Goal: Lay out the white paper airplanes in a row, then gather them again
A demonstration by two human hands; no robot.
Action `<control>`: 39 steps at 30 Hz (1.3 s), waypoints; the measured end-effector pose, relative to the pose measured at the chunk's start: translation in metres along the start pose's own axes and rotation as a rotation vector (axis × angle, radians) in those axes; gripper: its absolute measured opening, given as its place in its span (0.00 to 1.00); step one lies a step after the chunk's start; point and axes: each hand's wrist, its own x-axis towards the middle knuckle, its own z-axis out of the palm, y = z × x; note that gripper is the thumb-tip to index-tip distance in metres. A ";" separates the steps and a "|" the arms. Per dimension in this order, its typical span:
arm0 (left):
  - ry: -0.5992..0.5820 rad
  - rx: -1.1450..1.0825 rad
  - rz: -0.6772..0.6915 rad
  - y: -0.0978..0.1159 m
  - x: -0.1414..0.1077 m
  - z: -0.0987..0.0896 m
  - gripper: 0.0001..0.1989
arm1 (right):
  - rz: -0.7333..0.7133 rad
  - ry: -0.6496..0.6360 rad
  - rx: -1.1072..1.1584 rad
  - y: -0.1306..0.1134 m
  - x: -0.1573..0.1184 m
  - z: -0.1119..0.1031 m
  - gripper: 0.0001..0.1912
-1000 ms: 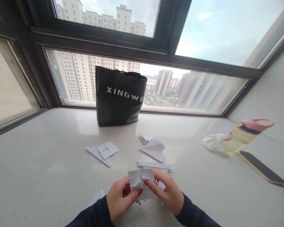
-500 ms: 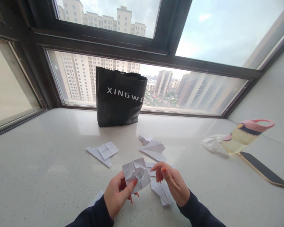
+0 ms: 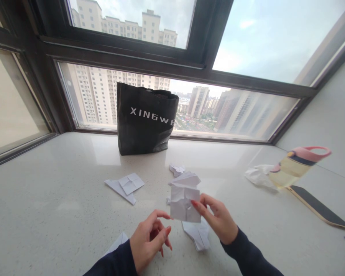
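Observation:
A creased, folded white paper square [image 3: 179,205] is pinched at its right edge between the thumb and fingers of my right hand [image 3: 220,218]. My left hand [image 3: 151,239] is just left of the square, fingers curved and apart, holding nothing. Below the square lies a folded paper piece [image 3: 197,234]. Beyond it are a pointed folded paper [image 3: 186,178] and a small crumpled-looking fold [image 3: 176,170]. To the left, a small folded square [image 3: 131,183] rests on a triangular fold [image 3: 120,190]. Another paper [image 3: 117,242] is partly hidden by my left sleeve.
A black bag [image 3: 146,122] stands on the white speckled counter [image 3: 57,199] by the window. At the right are a white tissue [image 3: 260,176], a bottle with a pink lid [image 3: 294,168] and a dark flat phone-like object [image 3: 319,205].
The paper square has passed from my left hand to my right and moved to the right, now facing me more upright. My left hand has let go, and my right fingers have closed on it.

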 end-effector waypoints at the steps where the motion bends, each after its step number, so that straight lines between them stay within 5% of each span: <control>1: 0.006 0.003 0.002 -0.001 0.000 0.000 0.21 | 0.032 0.044 0.043 0.002 0.002 -0.007 0.18; 6: 0.001 0.037 0.005 -0.007 -0.002 0.000 0.22 | 0.150 0.110 0.205 0.009 0.007 -0.033 0.20; 17: -0.007 0.069 -0.029 -0.003 -0.003 0.001 0.21 | 0.206 0.300 0.255 0.039 0.008 -0.040 0.18; 19: -0.005 0.060 -0.021 -0.001 -0.003 0.001 0.22 | 0.224 0.223 0.280 0.034 0.006 -0.039 0.18; 22: -0.025 0.068 0.007 0.002 -0.004 -0.001 0.28 | 0.234 -0.075 0.302 0.015 -0.002 -0.023 0.18; 26: -0.064 0.158 0.032 0.005 -0.004 -0.001 0.26 | 0.083 -0.341 0.184 -0.010 -0.014 0.004 0.17; 29: -0.076 0.188 -0.037 0.004 -0.004 0.000 0.24 | 0.024 -0.408 0.079 -0.009 -0.014 0.001 0.14; 35: -0.003 0.165 -0.088 0.005 -0.004 0.001 0.25 | 0.158 -0.467 -0.209 0.009 -0.017 -0.030 0.17; 39: 0.013 0.175 -0.092 0.005 -0.004 0.002 0.25 | 0.250 -0.519 -0.461 0.009 -0.029 -0.020 0.23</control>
